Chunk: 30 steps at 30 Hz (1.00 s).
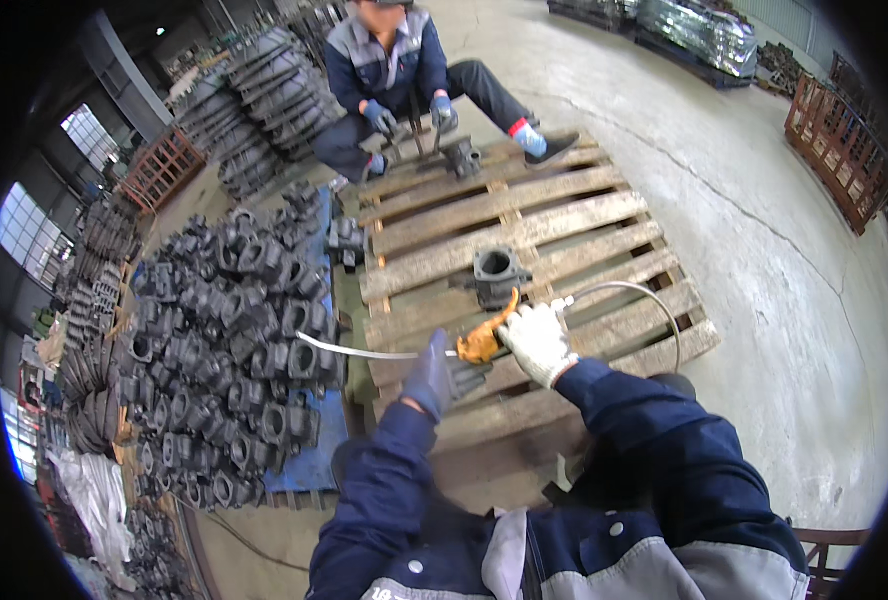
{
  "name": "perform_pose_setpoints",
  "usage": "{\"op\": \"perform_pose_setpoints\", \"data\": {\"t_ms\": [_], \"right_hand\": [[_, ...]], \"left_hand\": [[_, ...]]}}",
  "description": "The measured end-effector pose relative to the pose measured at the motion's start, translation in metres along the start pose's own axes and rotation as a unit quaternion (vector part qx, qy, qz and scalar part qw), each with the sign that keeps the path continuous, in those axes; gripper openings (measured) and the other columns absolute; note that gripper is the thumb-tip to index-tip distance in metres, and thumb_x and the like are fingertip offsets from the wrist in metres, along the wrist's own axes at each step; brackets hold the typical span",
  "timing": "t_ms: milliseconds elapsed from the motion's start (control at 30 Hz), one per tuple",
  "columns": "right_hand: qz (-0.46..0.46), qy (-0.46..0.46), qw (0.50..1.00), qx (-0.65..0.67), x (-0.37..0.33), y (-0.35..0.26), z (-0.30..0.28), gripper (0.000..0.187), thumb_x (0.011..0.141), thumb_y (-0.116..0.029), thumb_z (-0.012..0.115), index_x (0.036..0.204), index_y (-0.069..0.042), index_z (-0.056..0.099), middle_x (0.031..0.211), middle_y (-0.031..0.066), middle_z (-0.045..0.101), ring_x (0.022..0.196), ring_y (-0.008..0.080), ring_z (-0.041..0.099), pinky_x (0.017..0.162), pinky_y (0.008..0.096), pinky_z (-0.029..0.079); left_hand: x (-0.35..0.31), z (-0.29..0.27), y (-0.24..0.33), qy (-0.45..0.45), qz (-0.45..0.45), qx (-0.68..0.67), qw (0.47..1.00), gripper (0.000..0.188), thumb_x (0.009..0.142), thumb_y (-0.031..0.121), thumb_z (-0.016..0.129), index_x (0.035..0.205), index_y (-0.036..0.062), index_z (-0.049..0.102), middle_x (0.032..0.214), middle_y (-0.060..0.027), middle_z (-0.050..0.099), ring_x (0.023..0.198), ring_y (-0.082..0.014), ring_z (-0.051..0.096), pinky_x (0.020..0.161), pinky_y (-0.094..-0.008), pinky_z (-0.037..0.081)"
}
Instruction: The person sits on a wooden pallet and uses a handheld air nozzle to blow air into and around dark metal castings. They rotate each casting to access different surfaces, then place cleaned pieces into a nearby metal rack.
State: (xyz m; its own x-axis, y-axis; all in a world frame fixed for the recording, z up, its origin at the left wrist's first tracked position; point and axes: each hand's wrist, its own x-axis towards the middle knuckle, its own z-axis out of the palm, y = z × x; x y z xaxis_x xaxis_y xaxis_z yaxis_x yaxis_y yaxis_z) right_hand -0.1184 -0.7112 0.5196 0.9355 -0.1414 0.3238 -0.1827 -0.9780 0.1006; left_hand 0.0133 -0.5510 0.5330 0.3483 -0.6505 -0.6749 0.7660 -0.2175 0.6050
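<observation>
An orange hand-held air tool (pixel 480 344) is between my two hands, above the near part of the wooden pallet. My right hand (pixel 538 343), in a white knit glove, is closed round its rear end, where a thin hose (pixel 661 300) joins and loops right. My left hand (pixel 435 375), in a grey-blue glove, is closed about its front end, thumb up. From there a long pale rod (pixel 364 352) sticks out to the left. Just beyond my hands, a dark metal casting (pixel 497 275) with a round bore stands on the pallet.
The slatted pallet (pixel 524 235) lies before me. A big heap of dark castings (pixel 229 340) covers a blue sheet at left. Across the pallet a co-worker (pixel 389 70) sits, gloved hands on tools by another casting (pixel 461 158). Brown metal racks (pixel 834 150) stand at right.
</observation>
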Motion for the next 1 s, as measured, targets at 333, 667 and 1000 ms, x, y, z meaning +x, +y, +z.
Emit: {"op": "perform_pose_setpoints", "data": {"t_ms": [333,667,1000], "right_hand": [[0.107,-0.002,0.994,0.035,-0.006,0.029,-0.005,0.01,0.088,-0.022,0.062,0.093,-0.014,0.066,0.087,0.0087,0.066,0.088,0.0267,0.064,0.08,0.0429,0.046],[0.109,0.085,0.977,0.165,-0.005,0.019,-0.047,0.011,0.083,-0.017,0.065,0.094,-0.015,0.065,0.081,0.0101,0.065,0.077,0.0302,0.066,0.068,0.0427,0.052],[0.108,0.102,0.983,0.109,-0.016,0.018,-0.043,0.012,0.083,-0.013,0.06,0.094,-0.015,0.065,0.082,0.0087,0.061,0.081,0.0287,0.063,0.07,0.043,0.047]], "left_hand": [[-0.036,0.006,0.003,-0.062,0.267,0.132,0.953,0.059,0.105,0.05,0.038,0.142,0.0051,0.048,0.145,-0.0132,0.05,0.128,-0.0278,0.053,0.107,-0.0419,0.045],[-0.071,0.015,0.027,-0.093,0.256,-0.045,0.961,0.045,0.103,0.036,0.046,0.14,0.012,0.05,0.139,-0.0089,0.056,0.12,-0.0223,0.059,0.099,-0.0367,0.05],[-0.034,-0.001,-0.002,-0.114,0.119,-0.189,0.968,0.051,0.099,0.045,0.048,0.133,0.0082,0.056,0.13,-0.0101,0.062,0.12,-0.0275,0.059,0.102,-0.0456,0.048]]}}
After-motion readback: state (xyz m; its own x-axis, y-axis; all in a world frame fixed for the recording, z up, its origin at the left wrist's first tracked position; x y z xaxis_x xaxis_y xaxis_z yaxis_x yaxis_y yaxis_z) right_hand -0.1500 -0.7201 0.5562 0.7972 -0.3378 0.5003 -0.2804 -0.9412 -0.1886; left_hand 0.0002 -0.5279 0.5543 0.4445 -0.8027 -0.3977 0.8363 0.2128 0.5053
